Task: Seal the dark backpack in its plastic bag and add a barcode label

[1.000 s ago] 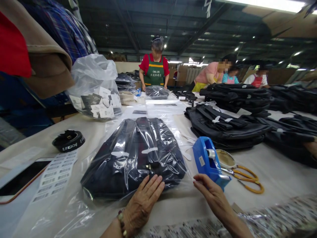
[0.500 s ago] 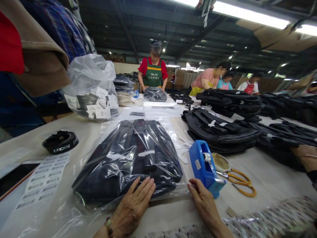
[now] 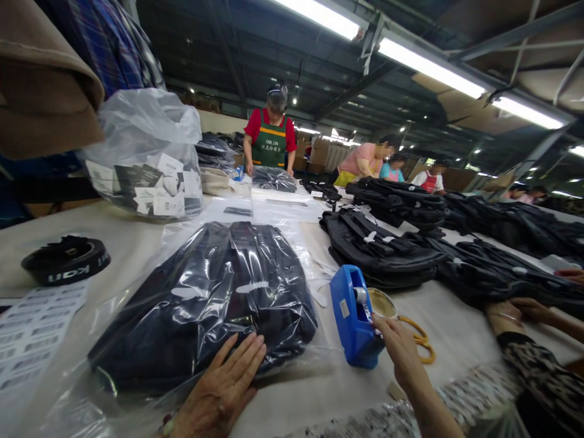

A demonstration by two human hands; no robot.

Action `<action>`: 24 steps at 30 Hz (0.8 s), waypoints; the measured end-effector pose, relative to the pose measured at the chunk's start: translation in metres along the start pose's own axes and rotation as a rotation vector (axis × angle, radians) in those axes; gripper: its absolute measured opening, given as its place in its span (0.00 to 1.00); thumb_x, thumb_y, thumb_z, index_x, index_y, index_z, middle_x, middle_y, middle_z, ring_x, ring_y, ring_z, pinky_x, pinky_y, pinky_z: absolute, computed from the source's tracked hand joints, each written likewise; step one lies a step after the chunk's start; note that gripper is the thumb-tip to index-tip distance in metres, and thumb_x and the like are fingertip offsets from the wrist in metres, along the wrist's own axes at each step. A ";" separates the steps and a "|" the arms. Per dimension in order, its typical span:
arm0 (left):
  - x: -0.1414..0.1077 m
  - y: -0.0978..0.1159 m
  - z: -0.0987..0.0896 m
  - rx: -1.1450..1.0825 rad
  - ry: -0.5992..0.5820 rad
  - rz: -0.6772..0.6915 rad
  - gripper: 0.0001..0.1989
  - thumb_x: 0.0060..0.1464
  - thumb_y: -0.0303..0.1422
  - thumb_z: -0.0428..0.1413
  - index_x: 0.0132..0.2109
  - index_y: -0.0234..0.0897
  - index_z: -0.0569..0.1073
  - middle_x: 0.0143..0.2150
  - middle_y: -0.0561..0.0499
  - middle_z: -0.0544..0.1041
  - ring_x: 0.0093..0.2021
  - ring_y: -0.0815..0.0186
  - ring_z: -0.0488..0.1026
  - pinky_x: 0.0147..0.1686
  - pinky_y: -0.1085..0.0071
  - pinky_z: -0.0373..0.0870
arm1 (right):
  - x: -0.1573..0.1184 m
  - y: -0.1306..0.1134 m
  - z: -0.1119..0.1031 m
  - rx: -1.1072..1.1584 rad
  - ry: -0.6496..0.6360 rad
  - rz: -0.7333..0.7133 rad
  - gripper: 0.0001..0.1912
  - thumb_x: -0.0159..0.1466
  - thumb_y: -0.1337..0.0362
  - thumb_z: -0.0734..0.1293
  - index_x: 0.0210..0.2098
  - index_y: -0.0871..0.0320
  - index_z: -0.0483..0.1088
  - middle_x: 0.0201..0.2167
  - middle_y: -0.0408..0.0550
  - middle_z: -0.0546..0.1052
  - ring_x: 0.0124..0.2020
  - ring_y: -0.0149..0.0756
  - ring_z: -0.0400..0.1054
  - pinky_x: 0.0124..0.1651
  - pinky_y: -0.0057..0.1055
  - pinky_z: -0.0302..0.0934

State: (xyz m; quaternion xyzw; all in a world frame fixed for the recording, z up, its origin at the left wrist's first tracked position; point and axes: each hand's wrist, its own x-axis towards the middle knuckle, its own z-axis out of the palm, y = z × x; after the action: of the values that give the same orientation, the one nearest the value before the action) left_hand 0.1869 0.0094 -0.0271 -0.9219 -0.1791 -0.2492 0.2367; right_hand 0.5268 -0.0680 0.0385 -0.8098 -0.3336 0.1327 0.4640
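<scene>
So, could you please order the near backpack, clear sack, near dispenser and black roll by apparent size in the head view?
Near backpack
Clear sack
Near dispenser and black roll: too alike to rank

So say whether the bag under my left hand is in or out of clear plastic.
In: shiny clear plastic covers the dark bag and spreads past its edges.

A plastic-wrapped dark backpack (image 3: 219, 292) is covered at its near edge by the left hand (image 3: 222, 388), laid flat. A blue tape dispenser (image 3: 350, 322) is reached by the fingertips of the right hand (image 3: 402, 350), by which orange-handled scissors (image 3: 425, 344) are partly hidden. Black bags (image 3: 383, 252) are piled beyond that hand; a label sheet (image 3: 39, 331) is set left of the left hand.
</scene>
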 end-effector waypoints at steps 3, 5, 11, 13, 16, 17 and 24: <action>0.001 0.000 -0.003 -0.003 0.018 -0.007 0.22 0.57 0.26 0.45 0.58 0.31 0.64 0.61 0.48 0.65 0.62 0.62 0.59 0.64 0.59 0.46 | 0.001 0.004 0.009 0.124 -0.008 0.064 0.21 0.44 0.44 0.64 0.19 0.57 0.71 0.21 0.49 0.73 0.27 0.40 0.65 0.31 0.35 0.58; 0.002 0.000 -0.004 -0.010 0.025 -0.012 0.21 0.57 0.25 0.45 0.58 0.30 0.65 0.60 0.48 0.66 0.61 0.62 0.59 0.65 0.59 0.45 | -0.002 0.004 0.012 0.198 0.033 0.075 0.22 0.42 0.44 0.65 0.20 0.59 0.71 0.23 0.50 0.73 0.28 0.40 0.65 0.32 0.36 0.60; 0.002 0.001 -0.003 -0.018 0.021 -0.022 0.22 0.57 0.26 0.46 0.58 0.31 0.65 0.60 0.48 0.66 0.62 0.62 0.58 0.65 0.59 0.45 | -0.049 0.021 -0.002 0.192 0.215 -0.102 0.21 0.47 0.44 0.68 0.25 0.57 0.72 0.42 0.50 0.71 0.48 0.43 0.63 0.55 0.36 0.53; 0.002 0.001 -0.003 -0.017 0.030 -0.023 0.21 0.57 0.26 0.46 0.58 0.31 0.65 0.60 0.48 0.66 0.62 0.62 0.58 0.64 0.59 0.46 | -0.067 0.039 -0.002 0.188 0.141 -0.026 0.23 0.49 0.43 0.67 0.28 0.57 0.72 0.42 0.50 0.72 0.47 0.43 0.64 0.53 0.36 0.56; 0.003 0.001 -0.004 -0.016 0.036 -0.009 0.21 0.56 0.26 0.46 0.57 0.30 0.65 0.60 0.47 0.66 0.62 0.61 0.59 0.64 0.60 0.47 | -0.079 0.063 0.006 0.257 0.031 0.150 0.26 0.51 0.40 0.65 0.34 0.58 0.71 0.35 0.49 0.75 0.37 0.40 0.68 0.43 0.35 0.63; 0.003 0.000 -0.004 -0.021 0.040 -0.011 0.21 0.56 0.26 0.46 0.57 0.30 0.65 0.60 0.47 0.67 0.61 0.61 0.59 0.64 0.60 0.47 | -0.079 0.067 0.009 0.293 -0.001 0.179 0.26 0.51 0.40 0.65 0.34 0.58 0.70 0.31 0.48 0.75 0.33 0.38 0.68 0.38 0.34 0.64; 0.002 0.004 -0.003 -0.071 0.031 -0.060 0.22 0.55 0.23 0.46 0.58 0.30 0.64 0.59 0.47 0.67 0.62 0.62 0.59 0.64 0.59 0.47 | -0.062 0.057 -0.001 0.190 -0.083 0.203 0.25 0.47 0.40 0.66 0.27 0.56 0.67 0.17 0.39 0.67 0.19 0.29 0.58 0.23 0.27 0.54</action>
State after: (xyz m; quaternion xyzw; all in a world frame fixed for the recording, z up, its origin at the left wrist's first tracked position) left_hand 0.1892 0.0052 -0.0255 -0.9200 -0.1938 -0.2765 0.1988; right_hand 0.5046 -0.1294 -0.0149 -0.7855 -0.2548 0.2433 0.5088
